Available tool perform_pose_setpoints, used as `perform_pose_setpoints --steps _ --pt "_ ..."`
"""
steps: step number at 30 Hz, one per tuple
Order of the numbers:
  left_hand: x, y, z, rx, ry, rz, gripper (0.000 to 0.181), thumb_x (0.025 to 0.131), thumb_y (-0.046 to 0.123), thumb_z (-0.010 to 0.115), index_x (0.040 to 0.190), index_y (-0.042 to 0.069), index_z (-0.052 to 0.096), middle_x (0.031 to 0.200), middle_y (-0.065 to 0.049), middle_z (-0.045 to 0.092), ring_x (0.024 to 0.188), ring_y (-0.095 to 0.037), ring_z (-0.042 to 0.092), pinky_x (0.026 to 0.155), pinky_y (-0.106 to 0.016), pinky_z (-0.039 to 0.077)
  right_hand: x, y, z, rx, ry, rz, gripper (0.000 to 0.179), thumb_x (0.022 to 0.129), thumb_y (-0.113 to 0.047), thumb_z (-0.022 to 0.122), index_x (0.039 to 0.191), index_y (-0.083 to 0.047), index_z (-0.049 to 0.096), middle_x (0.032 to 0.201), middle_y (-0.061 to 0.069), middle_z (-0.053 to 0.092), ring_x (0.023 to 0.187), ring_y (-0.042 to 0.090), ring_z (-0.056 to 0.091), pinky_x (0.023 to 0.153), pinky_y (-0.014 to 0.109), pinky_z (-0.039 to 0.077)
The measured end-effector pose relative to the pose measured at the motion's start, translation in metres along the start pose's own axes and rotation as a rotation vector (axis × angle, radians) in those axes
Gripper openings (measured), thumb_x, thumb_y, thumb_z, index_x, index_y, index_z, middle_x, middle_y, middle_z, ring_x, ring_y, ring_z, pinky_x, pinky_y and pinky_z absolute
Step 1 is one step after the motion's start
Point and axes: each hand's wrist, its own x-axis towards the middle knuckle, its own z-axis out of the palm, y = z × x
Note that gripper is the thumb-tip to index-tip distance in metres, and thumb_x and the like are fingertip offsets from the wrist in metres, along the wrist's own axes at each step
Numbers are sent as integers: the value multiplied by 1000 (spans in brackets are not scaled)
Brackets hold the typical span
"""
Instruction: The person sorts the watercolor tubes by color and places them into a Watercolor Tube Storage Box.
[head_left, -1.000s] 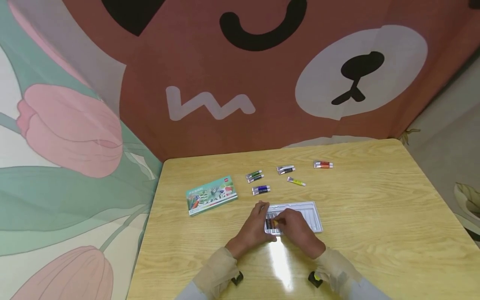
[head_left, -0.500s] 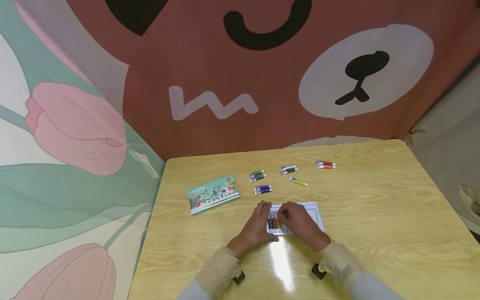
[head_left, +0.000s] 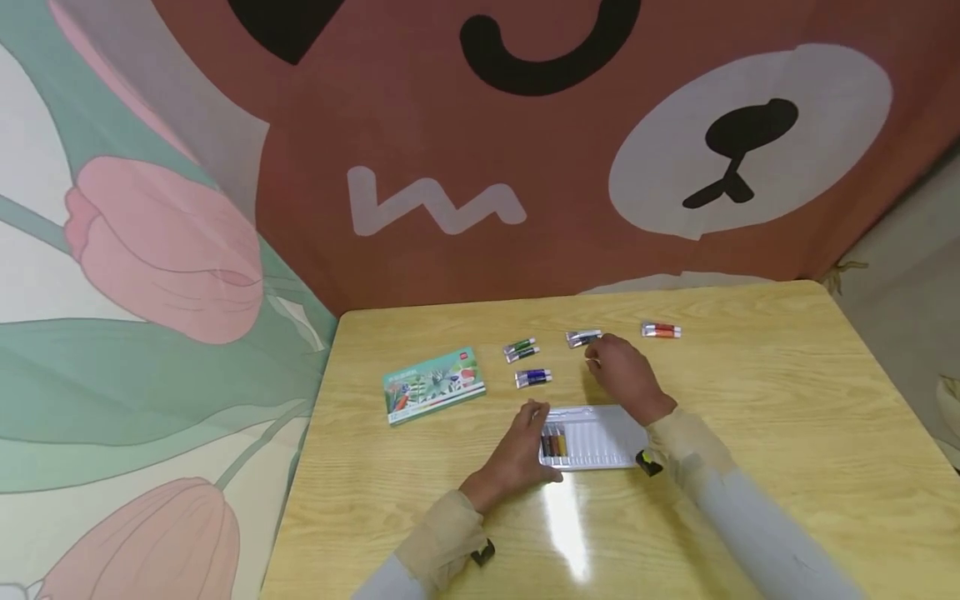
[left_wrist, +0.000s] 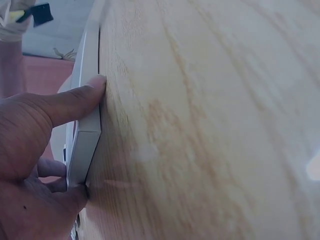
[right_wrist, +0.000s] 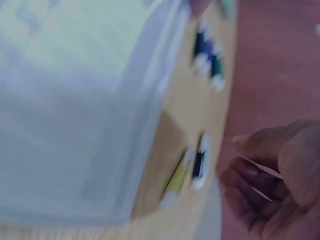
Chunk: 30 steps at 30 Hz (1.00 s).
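Note:
A white plastic paint tray [head_left: 611, 440] lies on the table, with dark, brown and ochre paint tubes [head_left: 555, 445] in its left slots. My left hand [head_left: 517, 454] grips the tray's left end, thumb on the near edge and fingers at the far side. Beyond the tray, my right hand [head_left: 624, 375] hovers with loosely curled fingers, holding nothing. A yellow paint tube [right_wrist: 176, 179] lies below it in the right wrist view; the hand hides this tube from the head view. Right by the fingertips is a silver-and-black pair of tubes [head_left: 582, 338].
Green tubes [head_left: 521, 349] and blue tubes [head_left: 533, 378] lie behind the tray. Red-orange tubes [head_left: 662, 331] are at the back right. A teal paint box [head_left: 435, 386] sits at the left. Printed cloth [head_left: 450, 267] hangs along the table's far edge.
My right hand has left the tray slots and moved up and right, over the yellow tube. The ochre tube now lies in its slot. My left hand stays on the tray's end.

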Motion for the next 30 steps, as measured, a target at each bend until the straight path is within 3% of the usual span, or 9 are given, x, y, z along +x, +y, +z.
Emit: perform_pose_setpoints --steps 8,17,30 --pt "2 -2 2 -1 2 30 119 67 26 98 159 -2 28 159 -15 33 150 -31 36 118 -34 42 13 31 17 -51 -45 31 6 89 0 71 92 3 75 85 19 66 83 38 66 73 52 58" --pt "2 -2 1 9 8 16 119 66 26 98 159 -2 29 159 -15 34 149 -31 38 117 -34 44 15 33 22 -118 -84 -18 16 89 3 63 82 -3 76 76 15 68 74 35 68 66 51 57" --pt "1 1 -1 25 -7 -3 120 67 28 98 160 -1 27 160 -15 34 153 -33 32 119 -36 41 14 35 24 -98 -98 -15 20 90 2 61 79 -7 75 80 15 75 73 34 71 61 50 57"
